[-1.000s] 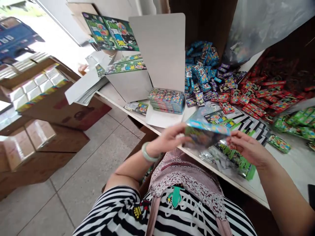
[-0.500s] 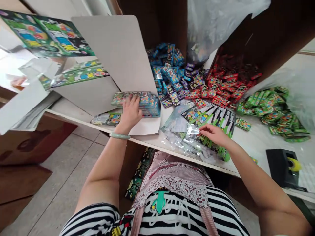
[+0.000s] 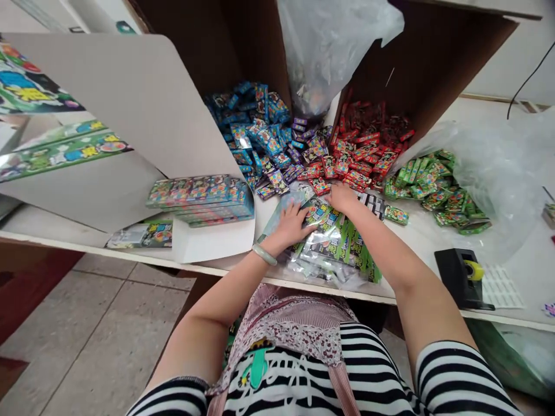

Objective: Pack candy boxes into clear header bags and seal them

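Note:
My left hand [image 3: 287,230] lies with spread fingers on clear plastic bags [image 3: 327,268] and black-and-green printed cards [image 3: 336,231]. Beyond it, my right hand [image 3: 343,199] reaches over the top of the cards, its fingers curled together beside a small red packet [image 3: 319,186]; whatever its fingertips pinch is hidden. Behind the hands lie heaps of blue packets [image 3: 264,136], purple packets [image 3: 277,180] and red packets [image 3: 366,153]. Stacked packs [image 3: 199,199] sit in neat layers on the flap of an open white box [image 3: 130,104] at the left.
Green packets [image 3: 433,185] spill from a clear bag on the right. A black tape dispenser [image 3: 459,277] stands near the table's front edge [image 3: 498,315]. One green packet [image 3: 396,215] lies alone beside the cards. A plastic bag [image 3: 329,52] hangs between the brown cartons.
My left hand first held a wrapped pack, then rested on the stack in the box, and is now on the bags and cards. My right hand has moved up toward the red packets. The view swung right.

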Action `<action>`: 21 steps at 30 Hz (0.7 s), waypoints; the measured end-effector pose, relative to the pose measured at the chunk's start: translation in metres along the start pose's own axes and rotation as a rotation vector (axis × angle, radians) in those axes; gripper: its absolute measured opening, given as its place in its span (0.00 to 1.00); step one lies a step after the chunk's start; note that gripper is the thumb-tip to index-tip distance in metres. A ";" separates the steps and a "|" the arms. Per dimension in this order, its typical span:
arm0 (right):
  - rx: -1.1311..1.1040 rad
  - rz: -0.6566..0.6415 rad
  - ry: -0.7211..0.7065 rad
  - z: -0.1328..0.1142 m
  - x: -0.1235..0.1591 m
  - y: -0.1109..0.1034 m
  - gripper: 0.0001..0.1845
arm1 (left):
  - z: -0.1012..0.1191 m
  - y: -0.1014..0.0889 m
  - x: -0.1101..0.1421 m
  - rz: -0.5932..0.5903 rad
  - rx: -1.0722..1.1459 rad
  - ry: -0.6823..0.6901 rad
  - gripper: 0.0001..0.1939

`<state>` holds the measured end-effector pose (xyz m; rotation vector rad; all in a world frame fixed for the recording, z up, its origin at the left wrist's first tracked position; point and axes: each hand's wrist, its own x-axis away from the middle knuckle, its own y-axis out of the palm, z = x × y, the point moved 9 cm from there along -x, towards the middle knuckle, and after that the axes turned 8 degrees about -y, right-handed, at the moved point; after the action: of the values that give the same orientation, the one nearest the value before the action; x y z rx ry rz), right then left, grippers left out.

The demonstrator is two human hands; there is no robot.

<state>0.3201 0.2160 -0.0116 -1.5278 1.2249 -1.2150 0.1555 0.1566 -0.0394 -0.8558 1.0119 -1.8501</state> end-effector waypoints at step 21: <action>-0.113 0.124 0.002 0.011 0.045 -0.048 0.10 | 0.004 -0.003 0.016 0.118 0.196 0.175 0.46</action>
<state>0.3436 0.1820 0.0402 -1.5074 1.3887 -1.0836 0.1506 0.1420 -0.0322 -0.5145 0.9470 -1.9099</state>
